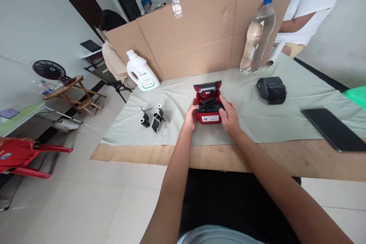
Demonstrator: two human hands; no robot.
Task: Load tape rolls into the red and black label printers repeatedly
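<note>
The red device (210, 119) sits near the front edge of the cloth-covered worktop (160, 150), held between two bare hands. The left hand (191, 116) clasps its 9 o'clock side, and the right hand (229, 117) its 3 o'clock side; the fingers of both are closed on the casing, the right thumb bent over the near corner.

The hinged lid (207, 85) stands up at 12 o'clock, baring a silvery roller and a dark piece inside. By the look of it, opening is done and closing is not. Whether a roll is seated within, I cannot tell. Small black rolls (144, 122), some with loose tails, lie at 9 o'clock, well apart from the device.

A white sticker (210, 118) on the near face carries barcode-like marks and lines too small to read.

Farther out, a dark block-shaped object (271, 90) rests at 2 o'clock and a black phone (334, 129) at 3. A white jug (144, 74), its green-printed label unreadable, stands at 10 o'clock; a clear bottle (259, 38) with a blue cap is at 1, before a cardboard screen (188, 42). Past the jug, at 10 o'clock, a chair (105, 71) shows the letters "PRO".
</note>
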